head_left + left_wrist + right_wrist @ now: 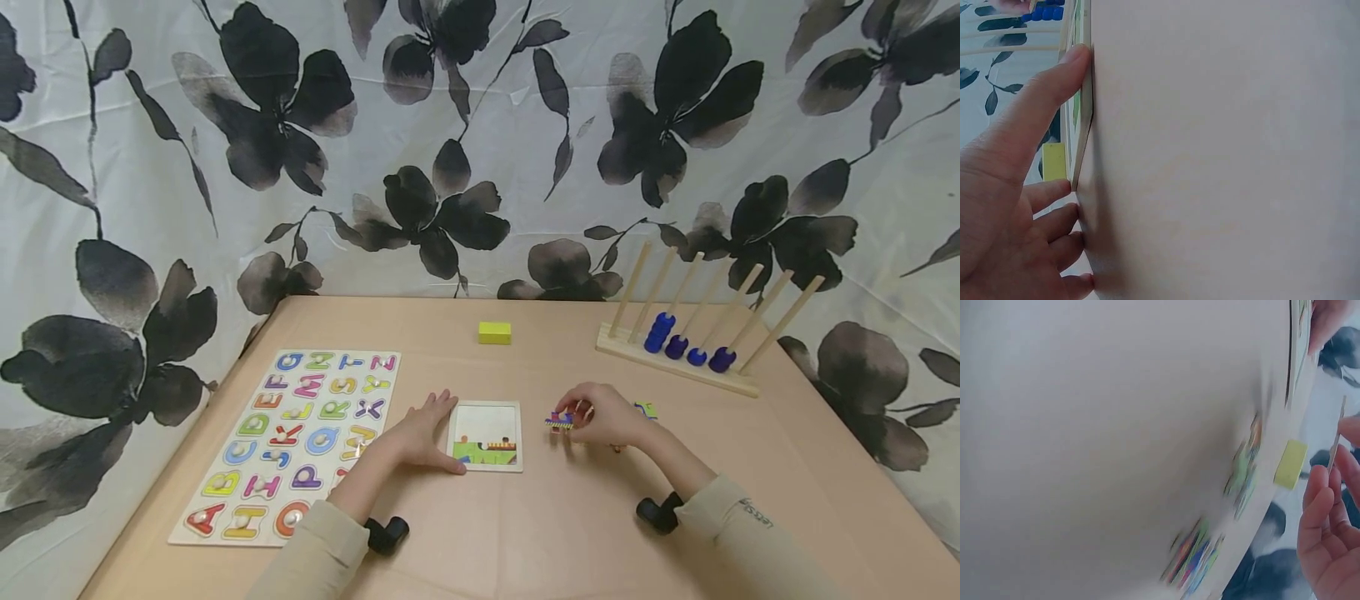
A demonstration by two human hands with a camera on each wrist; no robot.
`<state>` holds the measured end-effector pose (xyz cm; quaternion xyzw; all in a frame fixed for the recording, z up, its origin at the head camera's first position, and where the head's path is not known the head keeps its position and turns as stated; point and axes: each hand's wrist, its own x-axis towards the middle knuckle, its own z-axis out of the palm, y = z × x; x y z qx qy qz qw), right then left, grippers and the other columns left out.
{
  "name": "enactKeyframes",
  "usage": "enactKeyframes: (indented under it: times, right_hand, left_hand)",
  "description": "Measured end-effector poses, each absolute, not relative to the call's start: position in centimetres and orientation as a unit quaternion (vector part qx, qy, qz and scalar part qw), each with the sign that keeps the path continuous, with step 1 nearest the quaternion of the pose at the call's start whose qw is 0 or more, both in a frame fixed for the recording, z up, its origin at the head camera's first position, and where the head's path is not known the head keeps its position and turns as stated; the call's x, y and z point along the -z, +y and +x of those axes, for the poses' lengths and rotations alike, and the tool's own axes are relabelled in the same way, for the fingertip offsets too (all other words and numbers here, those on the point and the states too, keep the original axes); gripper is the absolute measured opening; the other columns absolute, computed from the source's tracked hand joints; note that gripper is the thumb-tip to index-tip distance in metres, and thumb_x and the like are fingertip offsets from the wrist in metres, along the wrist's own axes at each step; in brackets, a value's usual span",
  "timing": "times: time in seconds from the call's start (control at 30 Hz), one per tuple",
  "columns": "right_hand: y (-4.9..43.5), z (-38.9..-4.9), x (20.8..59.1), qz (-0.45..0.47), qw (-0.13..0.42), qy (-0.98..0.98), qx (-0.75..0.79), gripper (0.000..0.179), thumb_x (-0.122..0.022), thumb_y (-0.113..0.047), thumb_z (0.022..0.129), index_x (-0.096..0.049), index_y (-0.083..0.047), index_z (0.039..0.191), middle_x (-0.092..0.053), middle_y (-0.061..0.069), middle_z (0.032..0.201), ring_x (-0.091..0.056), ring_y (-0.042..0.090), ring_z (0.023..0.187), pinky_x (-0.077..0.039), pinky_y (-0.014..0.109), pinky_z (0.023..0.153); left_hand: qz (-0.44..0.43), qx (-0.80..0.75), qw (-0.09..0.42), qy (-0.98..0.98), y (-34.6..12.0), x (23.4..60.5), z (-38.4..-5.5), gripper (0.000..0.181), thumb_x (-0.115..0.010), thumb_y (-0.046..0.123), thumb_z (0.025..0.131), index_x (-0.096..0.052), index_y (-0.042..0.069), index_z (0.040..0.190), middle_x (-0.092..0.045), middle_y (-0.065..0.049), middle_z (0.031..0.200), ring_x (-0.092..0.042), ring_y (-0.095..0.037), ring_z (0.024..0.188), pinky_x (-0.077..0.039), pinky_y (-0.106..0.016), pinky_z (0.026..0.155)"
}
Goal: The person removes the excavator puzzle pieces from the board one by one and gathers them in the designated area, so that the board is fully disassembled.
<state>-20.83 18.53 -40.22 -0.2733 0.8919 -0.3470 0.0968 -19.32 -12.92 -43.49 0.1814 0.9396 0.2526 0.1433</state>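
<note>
Sleeves (318,537) foremost: spread left hand (422,435) should brace the board (486,419); right hand (606,415), three o'clock of it, level its pinched piece (558,422).

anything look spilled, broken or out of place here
Nothing looks spilled or damaged. The picture board looks part-filled, though: colourful below, plain white above. Loose pieces lie to its right, where the right hand pinches a thin piece, so this seems like ordinary work in progress.
</note>
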Motion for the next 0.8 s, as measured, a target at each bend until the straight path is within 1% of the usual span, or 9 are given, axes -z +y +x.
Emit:
enactKeyframes:
  times: [0.17,0.43,0.53,0.67,0.8]
  right_hand:
    - [21.2,-20.7,39.9,-0.297,0.081,0.887,0.345,0.028,-0.071,0.002,0.067,-0.066,0.0,0.095,-0.056,0.004,0.081,-0.055,0.023,0.069,-0.05,0.023,0.057]
    - [25.5,-20.4,40.0,-0.285,0.053,0.896,0.335,0.03,-0.071,0.002,0.065,-0.066,-0.001,0.095,-0.057,0.002,0.082,-0.055,0.014,0.067,-0.05,0.024,0.057]
    - [26.8,-20.4,40.1,-0.284,0.041,0.901,0.326,0.03,-0.071,0.002,0.066,-0.066,-0.002,0.095,-0.057,0.002,0.083,-0.054,0.012,0.067,-0.049,0.023,0.056]
    - [28.1,-20.4,40.1,-0.288,0.034,0.902,0.321,0.029,-0.07,0.003,0.066,-0.065,-0.002,0.095,-0.058,0.002,0.084,-0.053,0.009,0.065,-0.05,0.023,0.055]
    - [29.1,-20.6,40.1,-0.289,0.042,0.902,0.317,0.029,-0.069,0.005,0.066,-0.065,-0.002,0.093,-0.057,0.002,0.082,-0.052,0.007,0.063,-0.049,0.023,0.054]
  left_hand:
    - [0.179,-0.251,0.144,0.94,-12.8,43.4,-19.4,0.108,-0.082,0.044,0.06,-0.027,0.003,0.143,-0.018,-0.015,0.15,-0.01,-0.034,0.137,-0.013,-0.054,0.108]
    - [0.177,-0.25,0.145,0.941,-12.6,43.2,-19.3,0.108,-0.083,0.044,0.059,-0.028,0.003,0.143,-0.02,-0.016,0.149,-0.012,-0.035,0.137,-0.015,-0.053,0.108]
    - [0.178,-0.24,0.141,0.944,-12.6,43.1,-19.3,0.107,-0.083,0.045,0.059,-0.029,0.003,0.142,-0.021,-0.016,0.149,-0.013,-0.035,0.137,-0.016,-0.052,0.108]
    - [0.176,-0.238,0.138,0.945,-12.4,42.8,-19.5,0.105,-0.082,0.044,0.06,-0.031,0.003,0.142,-0.022,-0.017,0.148,-0.015,-0.036,0.136,-0.019,-0.053,0.107]
    - [0.175,-0.234,0.14,0.946,-12.2,42.5,-19.7,0.102,-0.082,0.044,0.061,-0.032,0.003,0.141,-0.024,-0.017,0.148,-0.017,-0.037,0.135,-0.021,-0.053,0.106]
